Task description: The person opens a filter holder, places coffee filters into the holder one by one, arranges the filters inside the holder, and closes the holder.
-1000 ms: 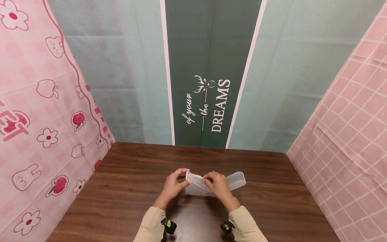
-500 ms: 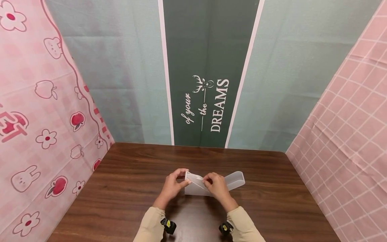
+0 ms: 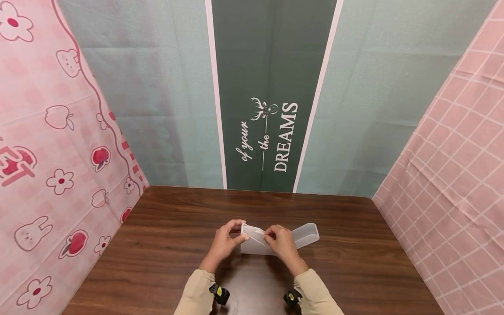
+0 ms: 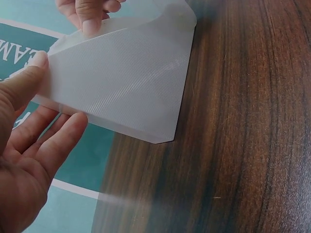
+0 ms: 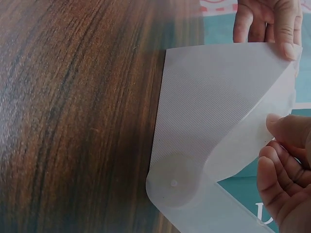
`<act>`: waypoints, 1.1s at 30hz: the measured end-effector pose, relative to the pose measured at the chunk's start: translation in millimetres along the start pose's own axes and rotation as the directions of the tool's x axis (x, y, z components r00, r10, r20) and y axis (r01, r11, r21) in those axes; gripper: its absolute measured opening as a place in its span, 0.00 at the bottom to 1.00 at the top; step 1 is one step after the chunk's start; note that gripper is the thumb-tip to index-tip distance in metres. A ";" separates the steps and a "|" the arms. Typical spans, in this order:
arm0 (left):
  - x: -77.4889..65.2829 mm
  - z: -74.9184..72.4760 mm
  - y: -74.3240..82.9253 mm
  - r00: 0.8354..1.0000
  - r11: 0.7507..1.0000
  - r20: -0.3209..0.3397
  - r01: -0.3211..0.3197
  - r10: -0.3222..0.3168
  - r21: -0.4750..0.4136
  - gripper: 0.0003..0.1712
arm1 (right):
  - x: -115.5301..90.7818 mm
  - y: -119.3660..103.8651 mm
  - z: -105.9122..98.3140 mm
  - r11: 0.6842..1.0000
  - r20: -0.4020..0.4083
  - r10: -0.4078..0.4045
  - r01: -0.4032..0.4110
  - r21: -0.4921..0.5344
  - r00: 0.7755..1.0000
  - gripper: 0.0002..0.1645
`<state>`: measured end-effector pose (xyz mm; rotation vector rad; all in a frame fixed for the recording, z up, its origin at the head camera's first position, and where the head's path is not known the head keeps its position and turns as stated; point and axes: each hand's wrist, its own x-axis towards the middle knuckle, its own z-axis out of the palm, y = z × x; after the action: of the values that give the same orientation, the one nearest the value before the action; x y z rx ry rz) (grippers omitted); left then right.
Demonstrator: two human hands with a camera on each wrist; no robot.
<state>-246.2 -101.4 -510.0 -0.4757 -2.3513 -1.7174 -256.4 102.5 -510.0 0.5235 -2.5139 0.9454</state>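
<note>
A frosted translucent plastic box point(image 3: 256, 248) with a slanted open top stands on the table. Its rounded lid point(image 3: 307, 235) is swung out to the right on a round pivot point(image 5: 174, 183). My left hand point(image 3: 225, 242) grips the box's upper left end, thumb on the near wall and fingers round the end, as the left wrist view shows. My right hand point(image 3: 282, 240) pinches a pale thin sheet point(image 5: 248, 136) at the slanted opening between thumb and fingers. I cannot tell whether this sheet is loose inside or part of the box.
The dark wood-grain table point(image 3: 177, 210) surrounds the box. A green and grey-blue curtain point(image 3: 271, 65) hangs behind the far edge. Pink patterned cloths stand at the left point(image 3: 78, 144) and right point(image 3: 441, 175). Both forearms wear dark wrist cameras over beige sleeves.
Both hands stay in nearly the same place on the box. The right wrist has shifted slightly to the left, and the whole head view has moved a little.
</note>
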 end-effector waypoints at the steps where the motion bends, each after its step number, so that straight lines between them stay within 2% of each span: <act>1: 0.1 0.3 -0.9 1.000 1.000 -0.001 -0.001 0.001 -0.004 0.22 | -0.3 0.2 -0.1 1.000 -0.006 -0.005 0.005 0.002 1.000 0.11; 6: -0.3 -0.1 -3.5 1.000 1.000 -0.001 0.007 -0.007 -0.006 0.21 | -0.2 -0.7 -0.5 1.000 -0.014 -0.022 0.023 0.017 1.000 0.12; 10: -0.5 -0.9 -4.5 1.000 1.000 0.000 0.013 -0.013 -0.004 0.21 | 0.8 -4.0 -5.9 1.000 0.080 0.030 -0.031 0.007 0.996 0.08; 13: 0.1 -0.7 -5.1 1.000 1.000 0.008 0.008 -0.008 0.003 0.21 | 0.7 -8.0 -16.6 0.996 0.196 0.038 -0.022 -0.084 0.980 0.08; 15: 0.6 -0.3 -5.5 1.000 1.000 0.011 0.005 -0.005 0.002 0.21 | 0.6 -11.9 -25.9 0.986 0.261 0.016 0.028 -0.165 0.965 0.13; 18: -0.2 -0.1 -4.9 1.000 1.000 0.009 0.000 0.000 0.003 0.21 | 0.0 -18.9 -38.7 0.951 0.331 -0.020 0.119 -0.284 0.943 0.21; 21: -1.8 0.0 -4.1 1.000 1.000 0.006 0.004 -0.004 -0.009 0.21 | -0.1 -25.1 -48.4 0.914 0.379 -0.012 0.164 -0.372 0.925 0.25; 25: -2.2 -0.5 -4.6 1.000 1.000 0.010 0.013 -0.013 -0.019 0.22 | 0.3 -30.1 -55.2 0.890 0.400 0.017 0.168 -0.424 0.916 0.27; 30: -0.7 -1.5 -4.2 1.000 1.000 0.019 0.025 -0.025 -0.007 0.21 | 2.1 -29.2 -55.3 0.891 0.398 0.015 0.168 -0.422 0.917 0.26; 33: -1.3 -2.9 7.4 1.000 1.000 0.025 0.015 -0.015 -0.013 0.20 | 2.4 -28.3 -56.9 0.891 0.395 0.012 0.169 -0.420 0.919 0.27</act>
<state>-242.4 -102.3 -502.9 -0.4859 -2.3677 -1.7447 -231.7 121.1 -454.5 0.7108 -2.9061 0.2124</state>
